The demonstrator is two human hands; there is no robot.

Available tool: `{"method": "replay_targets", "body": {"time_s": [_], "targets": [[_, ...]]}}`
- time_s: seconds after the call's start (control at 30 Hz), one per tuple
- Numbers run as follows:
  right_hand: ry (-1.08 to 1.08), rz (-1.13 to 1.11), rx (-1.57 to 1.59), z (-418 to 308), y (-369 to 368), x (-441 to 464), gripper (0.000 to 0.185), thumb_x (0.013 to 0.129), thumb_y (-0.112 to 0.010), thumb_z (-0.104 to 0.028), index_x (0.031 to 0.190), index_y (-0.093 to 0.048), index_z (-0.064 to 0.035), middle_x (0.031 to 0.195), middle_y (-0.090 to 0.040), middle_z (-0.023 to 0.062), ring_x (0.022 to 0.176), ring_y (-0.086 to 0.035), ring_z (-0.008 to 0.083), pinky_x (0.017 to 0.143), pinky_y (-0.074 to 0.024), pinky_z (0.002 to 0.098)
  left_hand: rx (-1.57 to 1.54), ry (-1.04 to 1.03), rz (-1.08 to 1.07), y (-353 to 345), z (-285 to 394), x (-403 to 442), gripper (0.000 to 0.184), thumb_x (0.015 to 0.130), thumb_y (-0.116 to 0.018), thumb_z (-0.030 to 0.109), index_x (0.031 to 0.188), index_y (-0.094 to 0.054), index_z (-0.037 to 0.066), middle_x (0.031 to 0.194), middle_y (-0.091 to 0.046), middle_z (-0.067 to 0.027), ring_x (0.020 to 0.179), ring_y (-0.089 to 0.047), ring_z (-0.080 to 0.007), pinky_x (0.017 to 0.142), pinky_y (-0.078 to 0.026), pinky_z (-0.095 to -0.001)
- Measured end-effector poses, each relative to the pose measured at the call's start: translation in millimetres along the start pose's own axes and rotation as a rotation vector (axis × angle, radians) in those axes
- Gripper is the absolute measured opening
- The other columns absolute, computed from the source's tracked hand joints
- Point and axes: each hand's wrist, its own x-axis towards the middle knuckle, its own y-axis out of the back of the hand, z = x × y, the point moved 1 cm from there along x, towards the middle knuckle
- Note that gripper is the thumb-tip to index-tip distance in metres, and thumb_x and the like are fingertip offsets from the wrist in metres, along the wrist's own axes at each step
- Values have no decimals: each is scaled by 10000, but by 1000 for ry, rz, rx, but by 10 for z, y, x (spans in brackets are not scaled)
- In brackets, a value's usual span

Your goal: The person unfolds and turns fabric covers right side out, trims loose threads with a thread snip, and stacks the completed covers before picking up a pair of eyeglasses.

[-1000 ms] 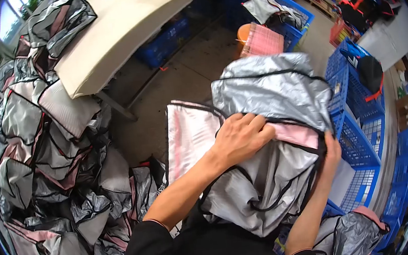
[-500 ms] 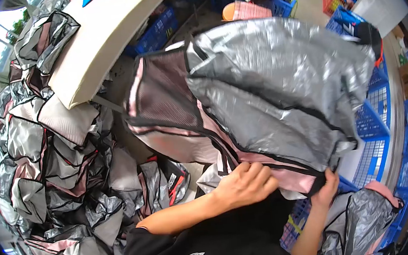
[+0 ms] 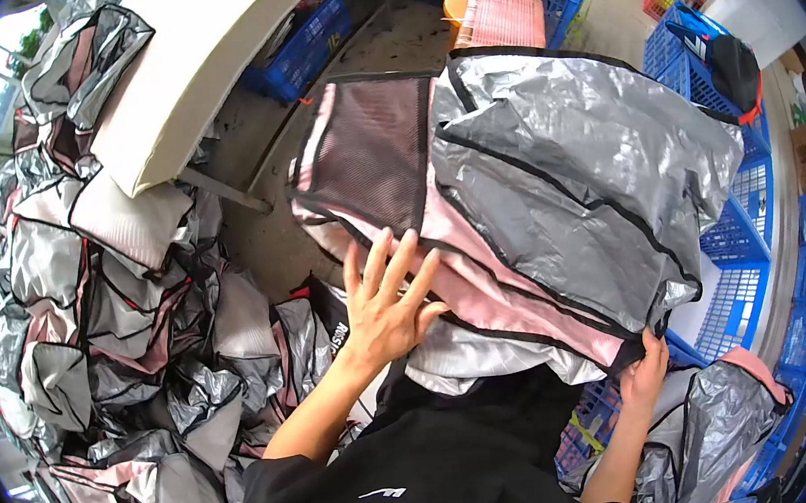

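A large bag (image 3: 572, 163) with silver lining, black binding and pink strips spreads before me, apparently inside out. Its brown mesh panel (image 3: 367, 151) lies toward the left. My left hand (image 3: 384, 303) has its fingers spread over the pink edge below that mesh, holding nothing; whether the palm presses the fabric I cannot tell. Down at the lower right corner, my right hand (image 3: 643, 371) pinches the black-bound end of the bag. Pale fabric (image 3: 495, 360) hangs under the pink strip, close to my black shirt.
On the left rises a tall heap of similar silver and pink bags (image 3: 122, 313). A cream table (image 3: 193, 67) stands at the upper left. Blue crates (image 3: 734, 234) line the right side, and another bag (image 3: 716, 424) lies at lower right. A pink stool (image 3: 499, 17) stands beyond.
My left hand has let go of the lower edge, moved left and spread its fingers. The bag's left part has swung right and lies flatter. My right hand keeps its corner.
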Motion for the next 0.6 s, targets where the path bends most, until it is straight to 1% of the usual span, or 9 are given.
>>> {"method": "replay_targets", "body": {"time_s": [0.07, 0.1, 0.13, 0.23, 0.4, 0.43, 0.53, 0.57, 0.6], "targets": [[-45, -78, 59, -140, -272, -48, 82, 1011, -648, -165, 965, -636, -98, 822, -583, -62, 533, -462, 14, 428, -286, 201, 59, 72, -124, -183, -128, -282, 560, 962, -659, 505, 1431, -646, 198, 1608, -475, -111, 1541, -340, -367, 1215, -215, -639], [-42, -205, 38, -146, -267, 12, 81, 1008, -655, -180, 983, -640, -105, 800, -561, -74, 517, -439, 14, 417, -278, 208, -33, 75, -84, -189, -203, -307, 538, 953, -692, 437, 1425, -648, 182, 1611, -471, -113, 1538, -338, -374, 1209, -259, -604], [-44, -216, 38, -126, -278, 21, 81, 1008, -655, -180, 983, -640, -105, 800, -561, -74, 517, -439, 14, 417, -278, 208, -26, 83, -80, -196, -237, -339, 538, 953, -692, 437, 1425, -648, 182, 1611, -471, -113, 1538, -338, -374, 1209, -259, -604], [-50, 36, -67, -181, -393, 76, 159, 1009, -682, -244, 894, -598, -172, 714, -505, -86, 476, -407, 3, 400, -269, 179, -155, 144, 18, -268, -254, -357, 530, 948, -706, 387, 1429, -643, 174, 1596, -479, -143, 1492, -396, -399, 1191, -329, -548], [-7, -180, -63, -128, -287, 297, 194, 1031, -671, -260, 884, -584, -167, 726, -526, -92, 482, -403, -5, 409, -262, 192, -188, 151, 20, -312, -257, -415, 545, 964, -688, 384, 1463, -616, 178, 1614, -461, -151, 1486, -414, -371, 1190, -340, -529], [-36, -171, -49, -131, -254, 304, 125, 1020, -674, -235, 1034, -618, -125, 786, -545, -66, 525, -456, 1, 402, -273, 198, -194, 156, 38, -334, -256, -430, 548, 964, -690, 380, 1468, -613, 179, 1610, -466, -148, 1485, -415, -370, 1181, -353, -519], [-49, -169, -50, -146, -283, 263, 114, 1023, -668, -233, 1031, -613, -134, 784, -543, -66, 518, -448, 0, 395, -291, 193, -218, 164, 70, -359, -263, -451, 547, 960, -697, 373, 1463, -618, 175, 1604, -475, -145, 1483, -420, -369, 1169, -367, -512], [-50, -218, -38, -134, -237, 286, 128, 1021, -670, -235, 1057, -612, -126, 791, -564, -52, 535, -494, 11, 394, -327, 185, -220, 162, 79, -361, -264, -451, 555, 945, -719, 353, 1460, -622, 172, 1593, -487, -144, 1483, -421, -371, 1169, -379, -512], [-44, -212, -30, -105, -262, 313, 128, 1021, -670, -235, 1057, -612, -126, 791, -564, -52, 535, -494, 11, 394, -327, 185, -222, 151, 80, -348, -298, -441, 555, 945, -719, 353, 1460, -622, 172, 1593, -487, -144, 1483, -421, -371, 1169, -379, -512]]}}
